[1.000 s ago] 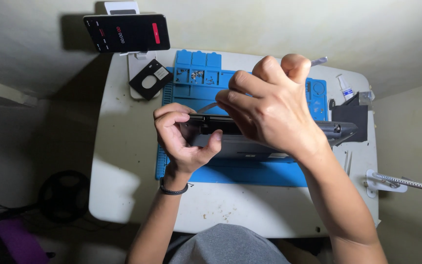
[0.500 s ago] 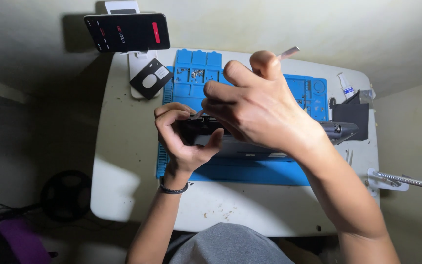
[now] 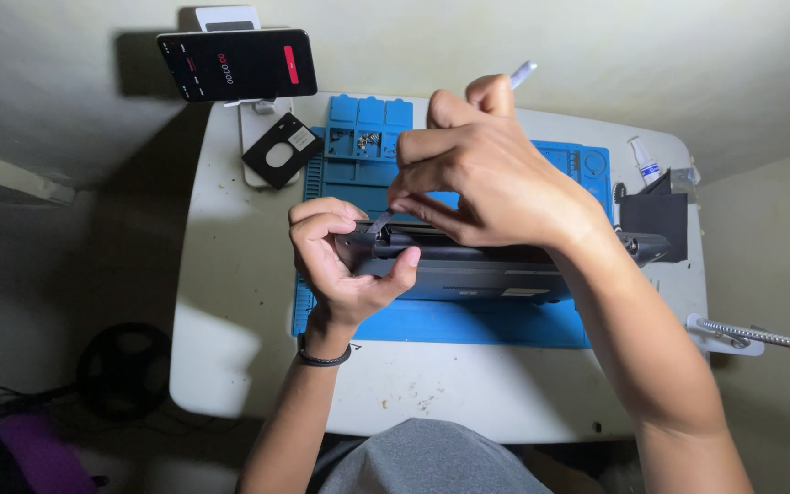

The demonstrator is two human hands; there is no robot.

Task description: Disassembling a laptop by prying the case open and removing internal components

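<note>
A dark grey laptop [image 3: 486,273] lies on a blue work mat [image 3: 468,320] on a small white table [image 3: 230,302]. My left hand [image 3: 340,261] grips the laptop's left end, thumb on the near side and fingers over the top. My right hand [image 3: 486,178] is above the laptop's left part, holding a slim white-tipped tool [image 3: 523,73] that sticks up past the fingers. Its thumb and forefinger pinch a small grey strip [image 3: 378,222] at the laptop's top edge. The right hand hides much of the laptop's middle.
A phone [image 3: 238,62] on a white stand is at the table's back left, with a black square part [image 3: 278,151] below it. Small parts sit in the mat's tray compartments [image 3: 358,142]. A small white bottle [image 3: 644,160] and black box [image 3: 656,220] stand at the right; a lamp arm [image 3: 761,337] reaches in.
My right hand has shifted left and down toward the laptop's left end, and its fingers now pinch the small strip. My left hand keeps its grip on the laptop.
</note>
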